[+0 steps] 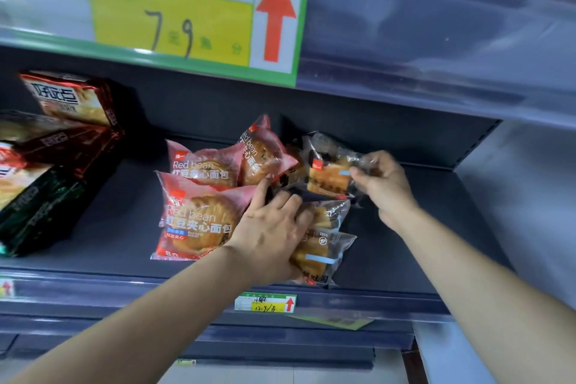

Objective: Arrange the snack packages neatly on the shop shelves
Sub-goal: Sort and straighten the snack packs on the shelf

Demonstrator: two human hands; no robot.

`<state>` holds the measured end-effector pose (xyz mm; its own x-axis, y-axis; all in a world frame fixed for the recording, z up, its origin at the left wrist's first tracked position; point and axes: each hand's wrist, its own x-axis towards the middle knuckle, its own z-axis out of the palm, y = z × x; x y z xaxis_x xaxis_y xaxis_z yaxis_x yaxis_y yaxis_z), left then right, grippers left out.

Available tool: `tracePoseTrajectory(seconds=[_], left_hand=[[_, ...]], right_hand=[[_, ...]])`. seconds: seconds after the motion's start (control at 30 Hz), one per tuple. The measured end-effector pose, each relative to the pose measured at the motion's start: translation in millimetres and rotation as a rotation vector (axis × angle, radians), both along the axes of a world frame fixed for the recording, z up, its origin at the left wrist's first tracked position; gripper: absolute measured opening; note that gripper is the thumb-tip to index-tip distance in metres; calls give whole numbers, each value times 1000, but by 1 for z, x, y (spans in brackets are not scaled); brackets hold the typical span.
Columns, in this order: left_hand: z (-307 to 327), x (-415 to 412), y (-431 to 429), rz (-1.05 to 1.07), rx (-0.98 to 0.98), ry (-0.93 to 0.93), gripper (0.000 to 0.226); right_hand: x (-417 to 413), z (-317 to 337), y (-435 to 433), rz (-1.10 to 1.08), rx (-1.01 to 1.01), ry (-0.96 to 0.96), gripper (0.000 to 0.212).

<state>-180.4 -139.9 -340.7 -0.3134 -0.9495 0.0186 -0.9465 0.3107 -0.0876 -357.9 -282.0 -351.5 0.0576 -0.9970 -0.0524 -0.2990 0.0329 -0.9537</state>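
We are finding the right hand (385, 187) pinching a clear bread packet (327, 176) by its crimped end, the left hand (274, 231) pressing spread fingers on a second packet (325, 248) beneath its palm, and are judging both light, soft, slippery, best held by seams.

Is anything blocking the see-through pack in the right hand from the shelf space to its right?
Nothing visible does. The right hand pinches the pack, and the shelf to its right holds no goods in view.
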Motion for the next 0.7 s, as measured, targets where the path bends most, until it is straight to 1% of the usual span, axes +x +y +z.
tracePoseTrajectory(seconds=[0.07, 0.1, 0.17, 0.23, 0.27, 0.3, 0.37, 0.4, 0.43, 0.47, 0.5, 0.53, 0.57, 0.63, 0.67, 0.7], left_hand=[[1, 3, 1, -14, -49, 19, 95], [1, 5, 1, -9, -46, 5, 102], [0, 11, -1, 27, 26, -61, 125], [-1, 16, -6, 68, 113, -91, 137], [-2, 19, -8, 81, 145, -95, 138], [-2, 21, -10, 89, 163, -97, 137], [-5, 25, -9, 92, 165, -87, 133], [-6, 27, -8, 91, 153, -77, 132], [-8, 28, -6, 92, 141, -65, 130], [-9, 29, -4, 95, 136, -56, 129], [-9, 30, -2, 98, 136, -51, 129], [-8, 31, -1, 98, 138, -51, 128], [-8, 31, 1, 95, 139, -57, 127], [-7, 32, 2, 88, 139, -59, 127], [-8, 32, 3, 86, 139, -53, 127], [-8, 32, 4, 86, 140, -47, 127]], right_hand=[[13, -3, 11, 211, 47, 91, 27], [17, -4, 15, 320, 118, 103, 26], [20, 2, 19, 467, 270, 41, 22], [20, 9, 16, 513, 398, -81, 16], [21, 10, 11, 474, 433, -128, 17], [25, 9, 7, 398, 438, -136, 22], [38, 0, -5, 189, 408, -41, 29], [46, -4, -8, 106, 391, 19, 40], [55, -9, -11, 56, 404, 80, 60], [63, -13, -13, 58, 452, 145, 79], [72, -14, -12, 107, 505, 189, 87], [78, -17, -12, 166, 551, 216, 83], [83, -19, -13, 211, 571, 213, 67], [92, -22, -16, 189, 482, 183, 20], [94, -25, -19, 142, 401, 189, 8], [96, -27, -21, 100, 315, 212, 16]])
